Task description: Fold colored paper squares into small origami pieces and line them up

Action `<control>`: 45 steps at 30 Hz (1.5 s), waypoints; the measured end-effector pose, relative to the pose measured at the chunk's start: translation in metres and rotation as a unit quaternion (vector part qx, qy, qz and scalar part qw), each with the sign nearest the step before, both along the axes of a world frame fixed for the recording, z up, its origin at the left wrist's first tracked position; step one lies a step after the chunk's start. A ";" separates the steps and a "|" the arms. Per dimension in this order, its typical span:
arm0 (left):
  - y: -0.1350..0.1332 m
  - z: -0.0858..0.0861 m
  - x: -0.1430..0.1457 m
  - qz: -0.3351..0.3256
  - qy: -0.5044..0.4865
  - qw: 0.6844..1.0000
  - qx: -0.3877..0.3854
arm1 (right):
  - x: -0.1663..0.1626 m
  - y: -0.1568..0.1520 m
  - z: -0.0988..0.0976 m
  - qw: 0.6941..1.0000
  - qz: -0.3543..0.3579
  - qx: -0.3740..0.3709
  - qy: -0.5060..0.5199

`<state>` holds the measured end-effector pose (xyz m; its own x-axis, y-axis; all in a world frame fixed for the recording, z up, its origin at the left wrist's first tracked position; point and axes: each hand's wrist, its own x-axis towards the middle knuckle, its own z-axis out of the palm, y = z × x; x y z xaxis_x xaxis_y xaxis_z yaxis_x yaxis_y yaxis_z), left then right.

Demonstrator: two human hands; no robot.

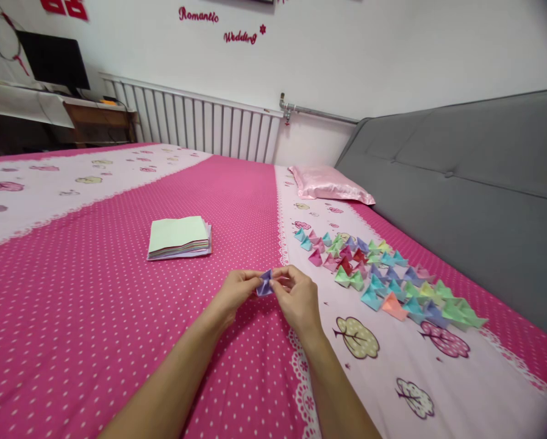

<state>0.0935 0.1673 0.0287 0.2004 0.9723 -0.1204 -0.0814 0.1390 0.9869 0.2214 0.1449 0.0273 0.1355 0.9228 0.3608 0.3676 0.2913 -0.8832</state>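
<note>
Between my two hands is a small folded purple paper boat (264, 284), held a little above the pink dotted bedsheet. My left hand (237, 292) pinches its left side with thumb and fingers. On the other side, my right hand (298, 296) grips the boat's right edge, thumb in front and fingers behind. Parts of the paper are hidden by the fingertips. To the left, past my left hand, lies a stack of square coloured paper (179, 236) with a pale green sheet on top. Rows of folded paper boats (394, 306) in several colours stand to the right.
A pink satin pillow (330, 185) lies by the grey padded headboard (465, 164) on the right. Behind the bed are a white radiator (209, 119) and a desk (99, 119) bearing a black monitor (56, 61). The bedsheet (94, 292) has soft wrinkles.
</note>
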 end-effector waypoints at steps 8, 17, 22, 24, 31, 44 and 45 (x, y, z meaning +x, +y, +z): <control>-0.001 0.001 0.001 -0.023 0.012 1.000 -0.003 | -0.002 -0.002 0.001 0.998 -0.042 -0.007 -0.053; 0.000 -0.001 0.001 -0.026 0.010 1.000 0.009 | -0.002 -0.002 0.002 0.994 -0.043 -0.001 -0.105; 0.001 -0.002 0.001 -0.006 -0.008 1.000 0.001 | -0.001 -0.002 0.001 0.996 -0.023 -0.033 -0.082; 0.001 -0.002 0.001 -0.005 -0.014 1.000 0.002 | -0.001 0.000 -0.002 0.997 -0.016 -0.057 -0.057; 0.001 0.000 0.002 0.000 -0.041 0.999 -0.019 | -0.001 0.005 -0.010 0.996 0.016 -0.081 0.024; 0.003 0.002 0.001 0.079 0.097 0.979 0.161 | 0.001 0.006 -0.006 0.995 -0.077 -0.057 0.040; 0.002 0.003 0.001 0.077 0.131 0.971 0.186 | 0.001 0.005 -0.004 0.994 -0.086 -0.056 0.029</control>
